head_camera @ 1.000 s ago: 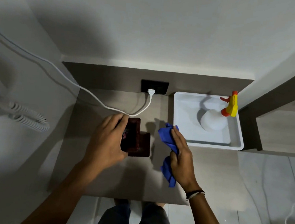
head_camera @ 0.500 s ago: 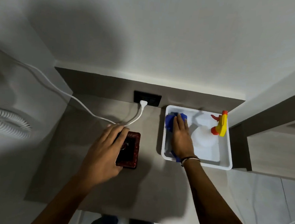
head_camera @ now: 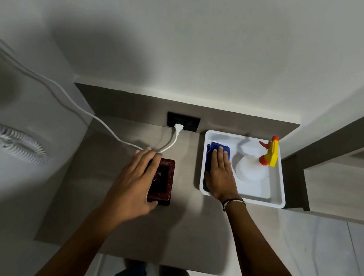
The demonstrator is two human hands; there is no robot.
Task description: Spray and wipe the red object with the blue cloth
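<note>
So the person's got the left hand (head_camera: 137, 182) draped flat over the red object (head_camera: 162, 181), which sits on the grey counter (head_camera: 98, 196) roughly mid-frame, fingers spread and curled over its left edge, more pinning it down than actually gripping. The right hand (head_camera: 220, 173) is over at about 3 o'clock from that, lying flat and unclenched on the blue cloth (head_camera: 216, 146) in the left half of the white tray (head_camera: 279, 189); the cloth pokes out past the fingertips at 12 o'clock. The spray bottle (head_camera: 252, 168) stands in the same tray, just beside the hand at its 3 o'clock, untouched. Looks like the putting-away end of the job, or a swap to the sprayer, hard to call. Either way the next move needs that right hand lifting off the cloth cleanly.
</note>
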